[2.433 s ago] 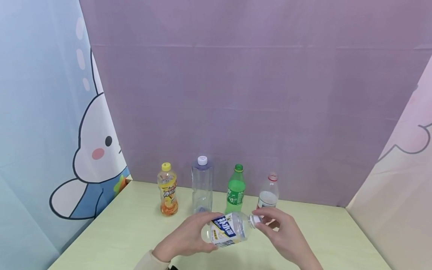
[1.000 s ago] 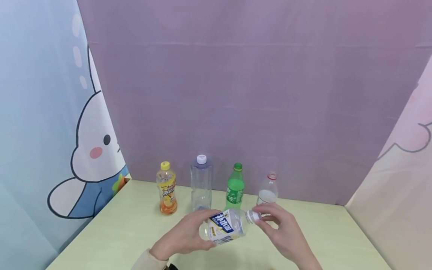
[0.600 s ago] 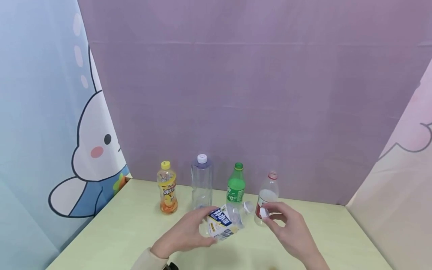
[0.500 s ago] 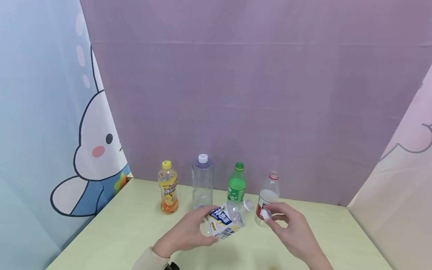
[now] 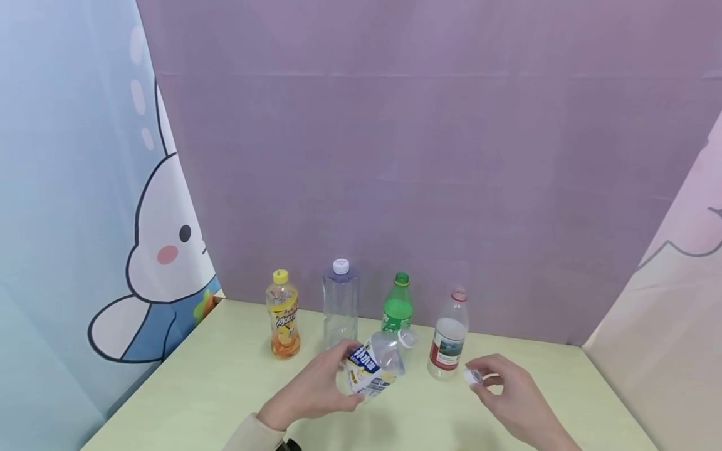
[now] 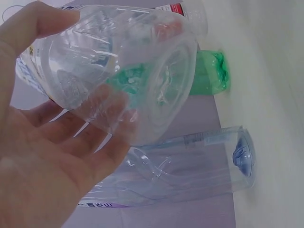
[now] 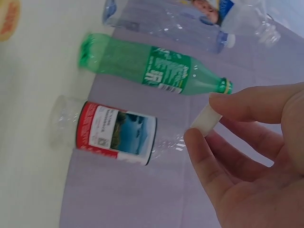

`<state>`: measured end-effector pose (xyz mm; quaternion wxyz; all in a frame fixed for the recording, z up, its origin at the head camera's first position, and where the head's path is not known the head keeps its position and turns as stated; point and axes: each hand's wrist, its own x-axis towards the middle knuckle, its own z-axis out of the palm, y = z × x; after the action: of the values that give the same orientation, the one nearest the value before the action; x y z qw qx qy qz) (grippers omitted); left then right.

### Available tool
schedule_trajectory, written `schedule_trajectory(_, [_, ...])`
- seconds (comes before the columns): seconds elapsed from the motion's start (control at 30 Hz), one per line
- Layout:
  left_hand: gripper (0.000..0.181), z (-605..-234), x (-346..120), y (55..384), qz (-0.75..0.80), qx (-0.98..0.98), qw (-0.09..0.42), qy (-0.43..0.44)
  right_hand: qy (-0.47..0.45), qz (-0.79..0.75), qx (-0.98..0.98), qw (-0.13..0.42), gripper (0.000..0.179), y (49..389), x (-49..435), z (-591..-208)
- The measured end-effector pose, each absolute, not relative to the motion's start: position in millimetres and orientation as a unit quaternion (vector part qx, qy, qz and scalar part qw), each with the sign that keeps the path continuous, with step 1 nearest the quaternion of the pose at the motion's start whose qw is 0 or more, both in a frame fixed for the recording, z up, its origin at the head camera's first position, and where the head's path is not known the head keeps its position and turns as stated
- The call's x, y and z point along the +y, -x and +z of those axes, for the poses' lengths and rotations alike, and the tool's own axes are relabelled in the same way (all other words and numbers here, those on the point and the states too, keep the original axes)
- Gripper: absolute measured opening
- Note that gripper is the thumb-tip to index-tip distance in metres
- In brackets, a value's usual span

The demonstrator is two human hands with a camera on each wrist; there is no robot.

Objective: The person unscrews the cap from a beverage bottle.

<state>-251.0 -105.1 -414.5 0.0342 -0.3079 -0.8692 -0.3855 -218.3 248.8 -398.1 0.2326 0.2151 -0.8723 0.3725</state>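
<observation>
My left hand point(image 5: 316, 387) grips a clear plastic bottle point(image 5: 369, 369) with a blue, white and yellow label, thumb and fingers around its body. The bottle is tilted, its bare neck pointing up and to the right. In the left wrist view its clear base point(image 6: 166, 80) faces the camera. My right hand point(image 5: 510, 393) pinches a small white bottle cap point(image 5: 472, 376) between thumb and fingertips, right of the bottle and apart from it. The right wrist view shows the cap point(image 7: 205, 121) edge-on, and the threaded bottle mouth point(image 7: 269, 36) uncovered at top right.
Standing along the back of the table point(image 5: 225, 388) are a yellow-capped bottle point(image 5: 284, 322), a tall clear bottle point(image 5: 341, 307) with a white cap, an uncapped green bottle point(image 5: 398, 307) and a clear bottle point(image 5: 447, 344) with a red-and-white label. Behind them hangs a purple cloth point(image 5: 395, 156).
The white cap has come off the bottle's neck. My right hand has moved right and slightly down with it. The left hand still holds the bottle, its neck now tipped further up.
</observation>
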Motion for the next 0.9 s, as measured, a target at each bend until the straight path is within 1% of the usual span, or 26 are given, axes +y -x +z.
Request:
schedule_trajectory(0.1, [0.072, -414.7, -103.6, 252.7, -0.392, -0.866, 0.036, 0.309, -0.211, 0.365, -0.879, 0.224, 0.036, 218.6, 256.0, -403.6])
schedule_trajectory(0.3, [0.074, -418.6, -99.2, 255.2, -0.416, -0.853, 0.049, 0.310, -0.199, 0.327, -0.911, 0.154, 0.028, 219.1, 272.5, -414.1])
schedule_trajectory(0.37, [0.074, -420.8, -97.0, 256.3, -0.429, -0.844, 0.058, 0.318, -0.193, 0.310, -0.920, 0.140, 0.027, 220.2, 278.5, -418.5])
schedule_trajectory(0.5, [0.074, -424.2, -93.1, 257.8, -0.450, -0.829, 0.065, 0.326, -0.155, 0.280, -0.941, 0.107, 0.024, 221.7, 290.0, -428.2])
schedule_trajectory(0.73, [0.072, -428.2, -93.6, 255.4, -0.471, -0.830, 0.034, 0.296, -0.059, 0.260, -0.964, -0.001, 0.025, 225.8, 298.5, -451.2])
schedule_trajectory(0.9, [0.073, -430.9, -93.3, 255.1, -0.484, -0.825, 0.016, 0.291, -0.023, 0.242, -0.969, -0.049, 0.023, 226.1, 305.2, -464.9])
